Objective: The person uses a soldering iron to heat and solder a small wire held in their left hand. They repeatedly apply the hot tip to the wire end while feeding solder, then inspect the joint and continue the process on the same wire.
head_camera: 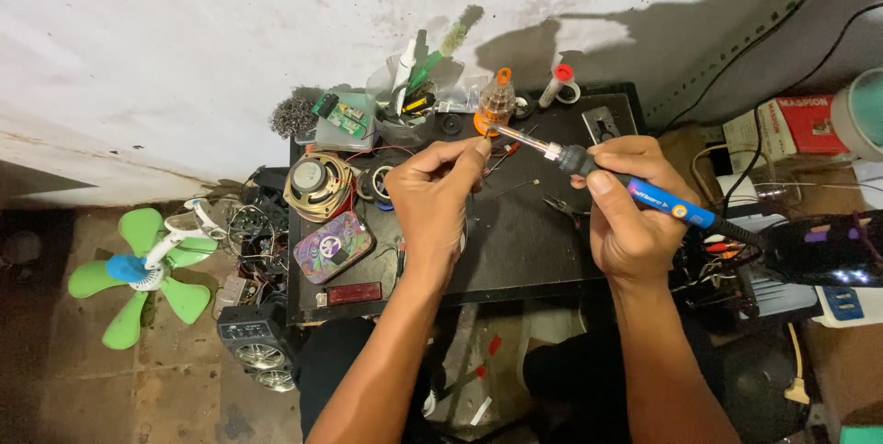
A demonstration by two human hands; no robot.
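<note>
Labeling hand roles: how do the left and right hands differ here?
The right hand grips a blue-handled soldering iron along its handle; the left hand holds no tool and pinches something too small to tell. The left hand is over the black board, the right at its right edge. Both are bare and meet near the iron's tip.

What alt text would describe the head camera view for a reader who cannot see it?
The right hand holds a blue-handled soldering iron, its tip near the left hand, whose fingers pinch something too small to tell. Below is a cluttered black work board with a loudspeaker.
</note>
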